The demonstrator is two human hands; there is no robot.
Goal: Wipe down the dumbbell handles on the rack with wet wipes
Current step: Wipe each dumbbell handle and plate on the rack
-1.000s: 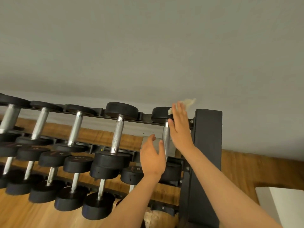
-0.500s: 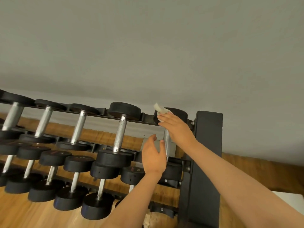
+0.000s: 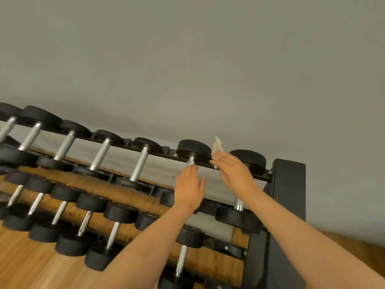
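Observation:
A black rack (image 3: 289, 184) holds several black dumbbells with silver handles on three tiers. My right hand (image 3: 232, 172) pinches a crumpled white wet wipe (image 3: 217, 146) that sticks up above its fingertips; it hovers at the top rail between the rightmost dumbbell (image 3: 248, 158) and its left neighbour (image 3: 193, 150). My left hand (image 3: 190, 187) is flat, fingers pointing up, over that neighbour's handle (image 3: 190, 161), hiding most of it. My right forearm covers most of the rightmost handle (image 3: 238, 203).
More top-tier dumbbells (image 3: 141, 161) run off to the left. Two lower tiers of smaller dumbbells (image 3: 116, 222) sit below my arms. A grey wall (image 3: 187, 59) stands behind the rack, with wooden floor (image 3: 31, 268) beneath it.
Both hands have shifted left from the rightmost top dumbbell to the one beside it, the wipe still in my right hand. The view has swung, showing more of the rack.

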